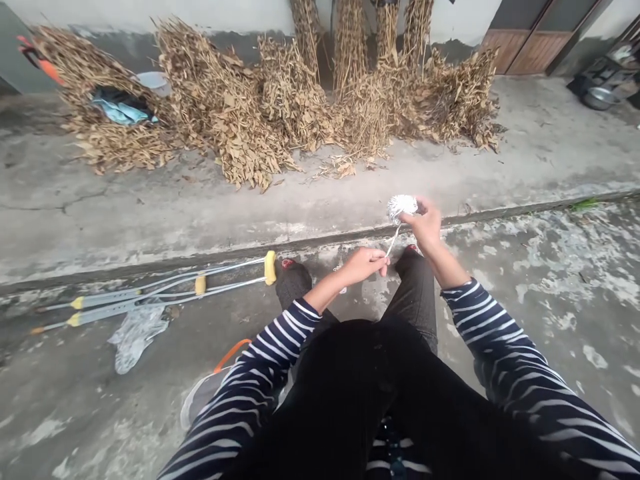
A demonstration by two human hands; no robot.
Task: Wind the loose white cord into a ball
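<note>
I have the right hand (pixel 425 220) curled on a white ball (pixel 401 208), thumb and fingers gripping its side, and in my view it sits over the edge of the concrete ledge (pixel 190 220). A short length of string (pixel 394 240) slants from the ball to the left hand (pixel 364 263), which pinches it between thumb and fingers on the near side of the ledge. The string looks fairly straight and a little twisted.

I judge the step in hand to be either drawing string off the ball or winding it on; from this single view I can't tell which. Either way, the next move calls for a firm pinch on the left and a looser hold on the right, so the ball can turn without dropping or tangling.

Dry stalks (pixel 240 113) are heaped on the ledge, well apart from the hands. Crutches (pixel 200 285) lie alongside the ledge on the lower ground, with a plastic bag (pixel 137 333) beside them.
</note>
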